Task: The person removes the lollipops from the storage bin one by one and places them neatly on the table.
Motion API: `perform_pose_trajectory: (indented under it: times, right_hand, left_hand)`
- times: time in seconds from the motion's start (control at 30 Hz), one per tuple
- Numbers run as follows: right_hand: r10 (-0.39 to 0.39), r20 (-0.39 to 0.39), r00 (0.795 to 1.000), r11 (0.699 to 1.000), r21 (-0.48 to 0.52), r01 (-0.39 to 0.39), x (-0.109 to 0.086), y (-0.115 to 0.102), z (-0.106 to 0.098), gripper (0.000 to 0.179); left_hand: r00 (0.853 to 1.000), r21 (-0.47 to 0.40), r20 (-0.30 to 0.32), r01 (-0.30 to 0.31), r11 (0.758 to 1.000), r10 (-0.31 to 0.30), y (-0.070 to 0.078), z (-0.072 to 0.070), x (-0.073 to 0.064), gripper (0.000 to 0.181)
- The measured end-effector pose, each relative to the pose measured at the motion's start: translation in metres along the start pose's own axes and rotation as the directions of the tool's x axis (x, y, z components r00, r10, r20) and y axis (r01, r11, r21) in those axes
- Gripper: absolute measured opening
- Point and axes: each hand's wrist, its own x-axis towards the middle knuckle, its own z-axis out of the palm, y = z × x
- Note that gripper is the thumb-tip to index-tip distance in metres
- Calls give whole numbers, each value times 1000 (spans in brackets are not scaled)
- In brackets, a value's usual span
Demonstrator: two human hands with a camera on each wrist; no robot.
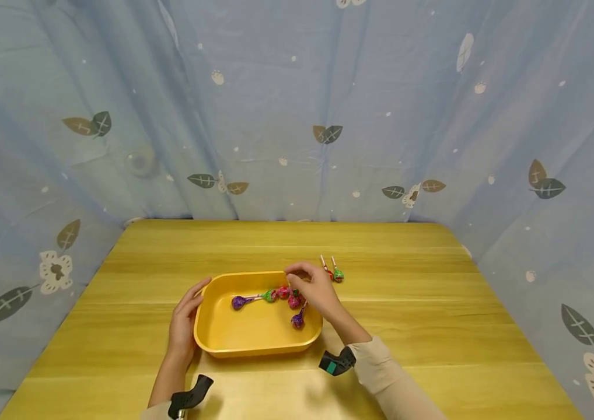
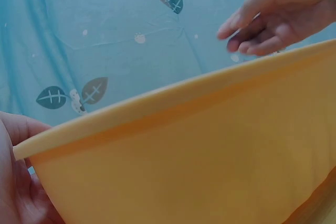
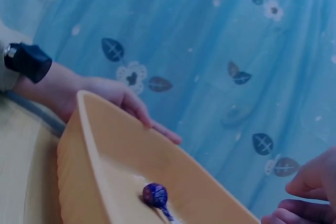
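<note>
A yellow plastic basket (image 1: 247,352) stands on the table in front of the person. Several wrapped lollipops lie in it, among them a purple lollipop (image 1: 237,303) on the left, a green lollipop (image 1: 269,296) and another purple lollipop (image 1: 297,321) on the right. The left hand (image 1: 184,324) rests along the basket's left end, fingers stretched against the outside of the rim. Over the basket's back right corner hovers the right hand (image 1: 315,290), its fingers loosely bent. Nothing shows between its fingers in the left wrist view. It partly hides the lollipops beneath it.
A green lollipop (image 1: 338,276) and a red lollipop (image 1: 330,275) lie on the wooden table (image 1: 418,326) just behind the right hand, sticks pointing away. A blue patterned curtain (image 1: 286,116) hangs behind the table and along both sides.
</note>
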Motion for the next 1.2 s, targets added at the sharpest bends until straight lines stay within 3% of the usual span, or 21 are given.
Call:
perform_pose_trajectory:
  times: [0.07, 0.23, 0.47, 0.73, 1.2]
  right_hand:
    - [-8, 23, 1000, 998, -62, 9, 7, 11, 8, 21]
    - [-13, 61, 998, 985, -170, 23, 14, 15, 20, 18]
    - [-12, 126, 992, 971, -234, 41, 16, 17, 29, 20]
    - [-30, 215, 976, 932, -346, 104, 19, 20, 36, 25]
    - [-16, 269, 963, 849, -504, 156, 21, 24, 47, 27]
  left_hand:
    - [1000, 0, 3, -10, 1000, 10, 0, 0, 0, 45]
    - [1000, -16, 14, -12, 1000, 12, 1, 1, 0, 45]
    - [1000, -2, 13, -3, 1000, 4, 2, 1, 1, 45]
    - [1000, 12, 9, -8, 1000, 8, 2, 1, 0, 44]
    - [1000, 30, -2, -13, 999, 13, 1, 0, 1, 44]
